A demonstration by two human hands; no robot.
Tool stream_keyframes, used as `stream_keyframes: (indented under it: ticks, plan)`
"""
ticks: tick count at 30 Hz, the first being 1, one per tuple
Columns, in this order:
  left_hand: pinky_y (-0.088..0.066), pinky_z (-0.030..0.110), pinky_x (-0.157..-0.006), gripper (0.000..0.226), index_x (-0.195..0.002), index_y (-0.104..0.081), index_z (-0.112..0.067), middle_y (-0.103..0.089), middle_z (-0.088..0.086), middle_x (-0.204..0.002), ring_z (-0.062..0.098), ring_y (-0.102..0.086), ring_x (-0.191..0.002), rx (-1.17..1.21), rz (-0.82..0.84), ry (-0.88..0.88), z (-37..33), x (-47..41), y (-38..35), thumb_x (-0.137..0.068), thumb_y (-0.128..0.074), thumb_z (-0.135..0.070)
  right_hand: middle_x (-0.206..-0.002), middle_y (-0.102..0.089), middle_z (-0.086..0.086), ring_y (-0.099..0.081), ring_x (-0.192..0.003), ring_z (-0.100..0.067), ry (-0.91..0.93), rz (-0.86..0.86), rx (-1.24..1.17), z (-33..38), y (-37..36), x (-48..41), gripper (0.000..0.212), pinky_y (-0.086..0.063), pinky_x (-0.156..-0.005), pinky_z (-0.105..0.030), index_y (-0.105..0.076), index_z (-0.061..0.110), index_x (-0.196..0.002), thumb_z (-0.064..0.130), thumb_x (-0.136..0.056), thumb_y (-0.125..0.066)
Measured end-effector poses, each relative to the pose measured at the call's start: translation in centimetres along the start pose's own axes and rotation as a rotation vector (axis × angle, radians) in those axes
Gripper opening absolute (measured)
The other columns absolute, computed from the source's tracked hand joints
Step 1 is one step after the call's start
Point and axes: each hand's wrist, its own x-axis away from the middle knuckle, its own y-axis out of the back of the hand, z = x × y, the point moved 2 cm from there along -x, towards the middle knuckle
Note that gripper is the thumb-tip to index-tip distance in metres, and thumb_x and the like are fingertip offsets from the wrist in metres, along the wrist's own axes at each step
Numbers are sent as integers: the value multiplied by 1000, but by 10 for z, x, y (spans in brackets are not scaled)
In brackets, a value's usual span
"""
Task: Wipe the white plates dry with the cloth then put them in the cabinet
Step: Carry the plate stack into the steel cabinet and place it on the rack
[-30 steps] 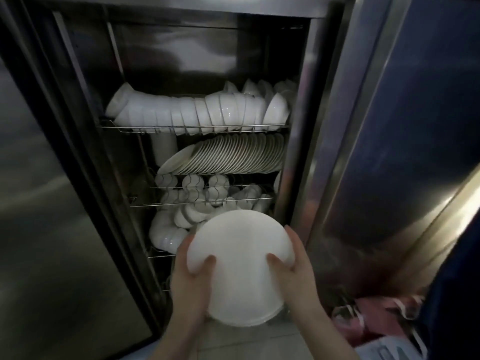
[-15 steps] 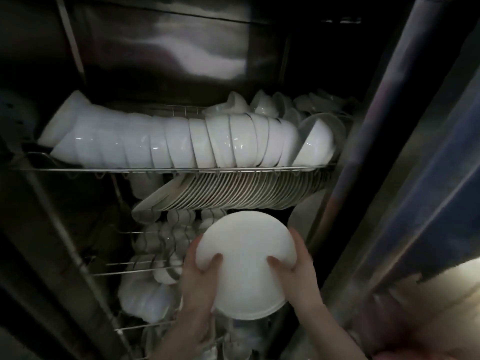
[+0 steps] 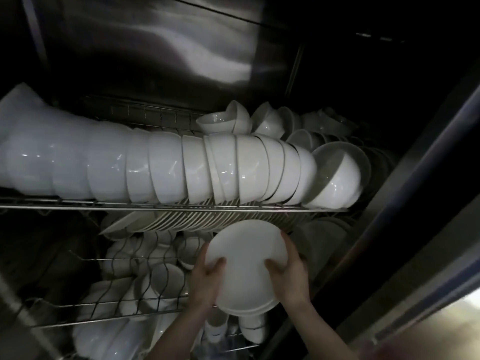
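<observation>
1. Gripping the white plate (image 3: pixel 246 258) by its sides, the left hand (image 3: pixel 207 279) and right hand (image 3: pixel 291 276) curled round its edge, thumbs on its face.
2. The plate was tilted just below the top wire rack (image 3: pixel 155 206), inside the cabinet (image 3: pixel 155 48).
3. Bowls (image 3: pixel 166 170) lay on that rack; a row of plates (image 3: pixel 181 220) stood under it.

Single head view, wide-angle, close before open cabinet (image 3: pixel 155 61), facing in, angled down across racks (image 3: pixel 155 205).
</observation>
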Motion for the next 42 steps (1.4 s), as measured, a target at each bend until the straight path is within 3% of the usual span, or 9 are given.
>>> stream_keyframes:
  ticks: [4,10,15,18,20,23,27,36,42]
  plan:
    - [-41,28,-87,62,-149,-37,-32,-57,5,-135,24,-57,-112,-103,69,38,4,-12,-18,-93,-64,-33,-135,-55,-14,-51,-121,-33,34,-10,129,8,0,-15,74,-41,-97,-31,-32,34,-151,15,-88,-67]
    - [-31,22,-101,71,-157,-13,-23,-31,4,-159,24,-40,-140,-323,243,-35,15,-20,-30,-99,-49,-43,-131,-49,-18,-53,-120,-35,87,-3,242,24,7,-29,74,-45,-96,-34,-33,40,-150,12,-88,-64]
    - [-34,34,-107,77,-157,8,-19,-14,8,-164,31,-36,-140,-533,412,-38,18,-18,-43,-101,-31,-54,-132,-50,-22,-51,-122,-38,145,46,315,34,15,-35,75,-47,-100,-36,-31,42,-150,10,-89,-60]
    - [-22,36,-114,68,-156,5,-9,-10,18,-163,35,-23,-146,-727,430,-95,21,-17,-50,-105,-22,-46,-133,-46,-19,-51,-122,-39,173,61,356,40,15,-32,77,-47,-101,-38,-28,42,-151,11,-88,-59]
    - [-19,35,-115,63,-156,-6,-7,-22,23,-159,37,-24,-145,-700,357,-120,22,-16,-51,-106,-24,-40,-133,-44,-17,-50,-122,-39,195,59,391,45,10,-28,77,-47,-100,-39,-27,42,-152,11,-88,-57]
    - [-18,39,-116,58,-156,-17,-13,-32,19,-156,35,-29,-144,-726,290,-173,22,-16,-50,-105,-25,-41,-133,-41,-17,-43,-125,-40,215,61,442,52,2,-26,78,-45,-100,-40,-24,41,-153,9,-88,-53]
    - [-20,37,-115,53,-148,-35,-15,-34,3,-156,20,-27,-144,-1063,162,-385,23,-19,-43,-106,-13,-39,-135,-35,-15,-33,-131,-37,211,51,512,55,-5,-21,76,-44,-99,-43,-24,42,-151,12,-88,-53]
    - [-8,37,-122,53,-153,-27,-13,-16,2,-164,21,-7,-152,-1150,231,-257,26,-23,-38,-107,-15,-37,-137,-28,-12,-28,-129,-35,240,-33,525,38,-17,-20,79,-47,-91,-43,-23,39,-152,19,-83,-58]
    - [-8,33,-122,53,-150,-33,-10,-21,5,-163,20,-9,-152,-1147,245,-269,25,-30,-27,-107,-18,-37,-153,-37,-15,-42,-129,-40,386,-175,622,35,-26,-17,70,-47,-93,-51,-46,20,-145,40,-82,-65]
